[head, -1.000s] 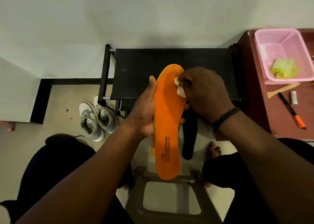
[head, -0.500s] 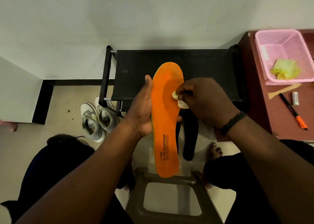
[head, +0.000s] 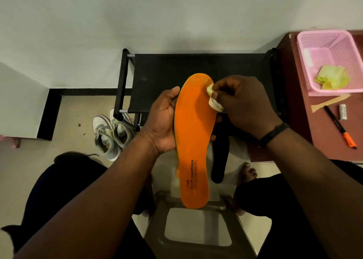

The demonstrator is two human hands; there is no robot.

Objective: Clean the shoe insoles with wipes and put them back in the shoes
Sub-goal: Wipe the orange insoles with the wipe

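Wiping is under way: the right hand [head: 243, 103] pinches a wipe [head: 213, 99] against the insole's [head: 193, 141] toe end, the left hand [head: 163, 121] gripping its edge mid-air. Next, probably strokes toward the heel.

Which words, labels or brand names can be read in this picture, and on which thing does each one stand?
"AIR cushion": printed in dark letters near the heel of the orange insole.
A short word beside it and a smaller line along it on the insole: too small to read.
A mark on the tongue of the grey shoe: blurred, not readable.
The marker pen and the small white tube: any print is too small to read.
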